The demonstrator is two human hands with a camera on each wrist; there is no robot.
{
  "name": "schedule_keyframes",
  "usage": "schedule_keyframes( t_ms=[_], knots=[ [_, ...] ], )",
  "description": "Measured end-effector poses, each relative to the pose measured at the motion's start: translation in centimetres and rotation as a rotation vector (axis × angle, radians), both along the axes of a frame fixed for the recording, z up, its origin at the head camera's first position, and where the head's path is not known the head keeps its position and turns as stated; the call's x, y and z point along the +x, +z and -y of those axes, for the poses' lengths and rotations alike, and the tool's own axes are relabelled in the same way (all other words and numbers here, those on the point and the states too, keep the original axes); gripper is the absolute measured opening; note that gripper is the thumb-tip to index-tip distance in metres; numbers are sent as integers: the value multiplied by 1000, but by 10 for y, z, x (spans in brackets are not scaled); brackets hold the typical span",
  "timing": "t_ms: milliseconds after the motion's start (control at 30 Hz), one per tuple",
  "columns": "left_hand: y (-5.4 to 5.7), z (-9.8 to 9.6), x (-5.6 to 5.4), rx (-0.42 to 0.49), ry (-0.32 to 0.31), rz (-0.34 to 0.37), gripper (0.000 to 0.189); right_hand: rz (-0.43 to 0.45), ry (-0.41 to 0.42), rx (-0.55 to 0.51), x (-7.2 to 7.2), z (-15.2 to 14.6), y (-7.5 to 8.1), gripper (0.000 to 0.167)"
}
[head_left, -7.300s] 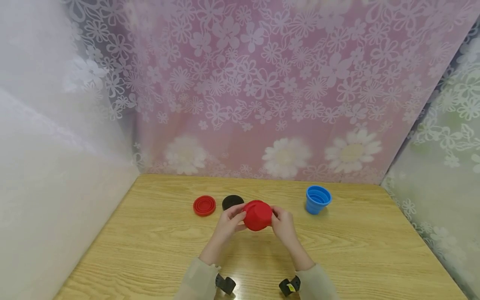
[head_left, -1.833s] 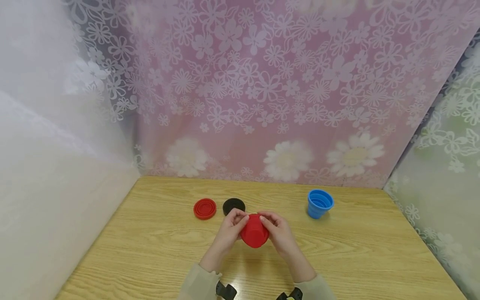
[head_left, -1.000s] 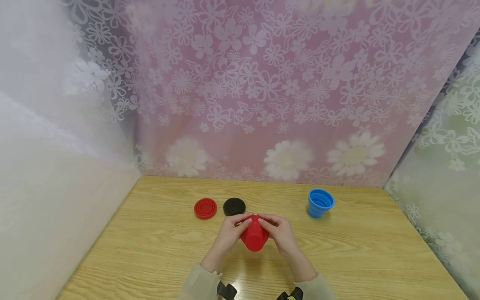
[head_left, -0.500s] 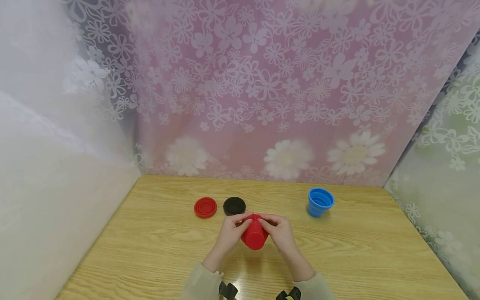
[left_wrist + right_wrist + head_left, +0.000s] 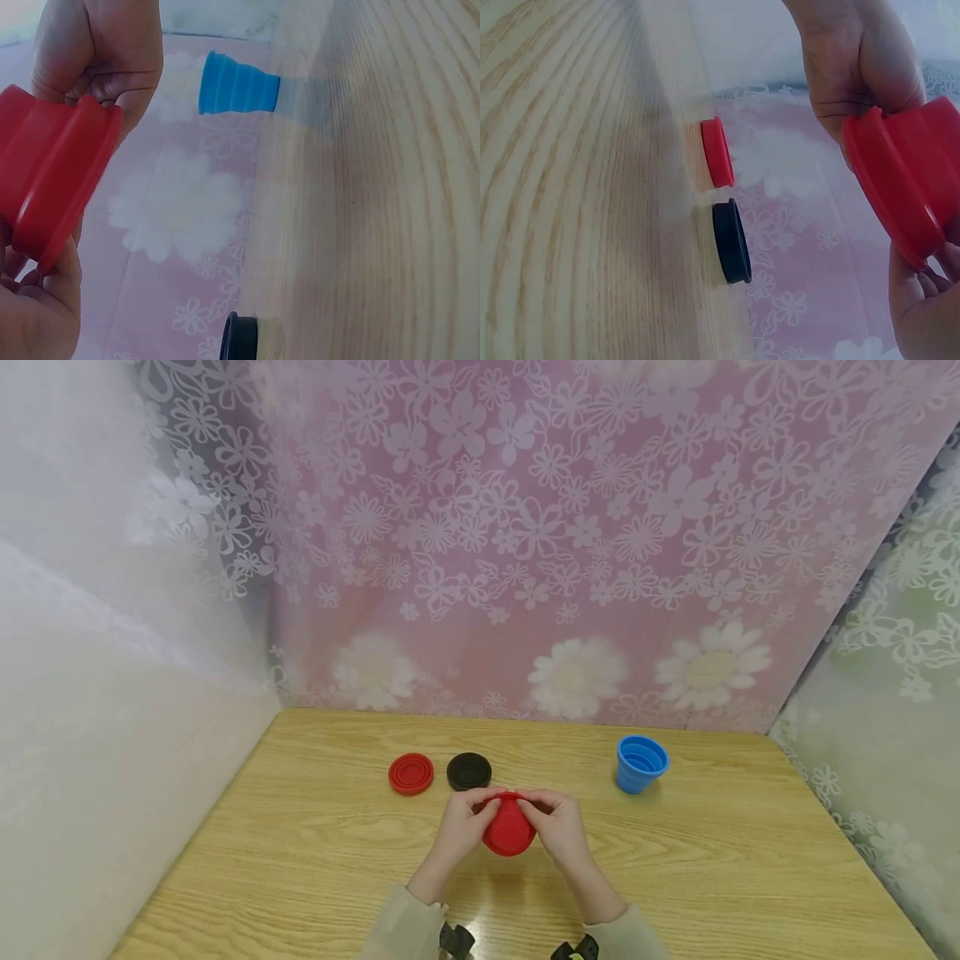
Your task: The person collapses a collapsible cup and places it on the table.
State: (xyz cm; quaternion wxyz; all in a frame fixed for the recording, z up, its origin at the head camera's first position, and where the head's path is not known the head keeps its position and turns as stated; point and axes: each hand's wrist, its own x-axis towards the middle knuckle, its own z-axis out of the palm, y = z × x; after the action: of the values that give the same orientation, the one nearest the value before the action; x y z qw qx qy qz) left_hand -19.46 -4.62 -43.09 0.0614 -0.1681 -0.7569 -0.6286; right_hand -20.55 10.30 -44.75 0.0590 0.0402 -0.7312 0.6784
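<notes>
A red collapsible cup [image 5: 510, 830] is held in the air at the middle of the table, tipped with its base toward me. My left hand [image 5: 460, 827] pinches its rim on the left, thumb on the outer wall. Opposite it, my right hand [image 5: 561, 827] pinches the rim on the right in the same way. Both thumbs come close together at the cup's far side. In the left wrist view the stepped wall of the red cup [image 5: 52, 169] shows between the two hands. Its inside is hidden from the head view.
Behind my left hand lie a flattened red collapsible cup [image 5: 411, 774] and a flattened black one [image 5: 469, 772]. An extended blue collapsible cup [image 5: 641, 764] stands upright at the back right. A flowered curtain [image 5: 480, 568] hangs behind the wooden table [image 5: 300, 852].
Since 7.3 s ago, the red cup has come nearer me and turned its base toward me. Over the last half second its protruding base has come to look flatter. Both hands keep their hold.
</notes>
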Motion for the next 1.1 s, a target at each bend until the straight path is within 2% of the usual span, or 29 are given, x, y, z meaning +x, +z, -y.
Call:
schedule_keyframes(
  t_ms=[167,467,700,933,1100],
  knots=[
    [0,-1,0,-12,16,-29,17,14,13,7,-1,-1,1,15],
    [-3,0,-1,-1,6,-17,18,-6,-4,21,0,0,-1,15],
    [-5,3,-3,33,-36,39,21,8,16,5,0,-2,-2,15],
    [-7,5,-5,90,-100,79,24,50,93,-87,1,-6,-3,21],
    [-7,7,-4,128,-125,136,27,54,128,-113,2,-8,-2,23]
  ],
)
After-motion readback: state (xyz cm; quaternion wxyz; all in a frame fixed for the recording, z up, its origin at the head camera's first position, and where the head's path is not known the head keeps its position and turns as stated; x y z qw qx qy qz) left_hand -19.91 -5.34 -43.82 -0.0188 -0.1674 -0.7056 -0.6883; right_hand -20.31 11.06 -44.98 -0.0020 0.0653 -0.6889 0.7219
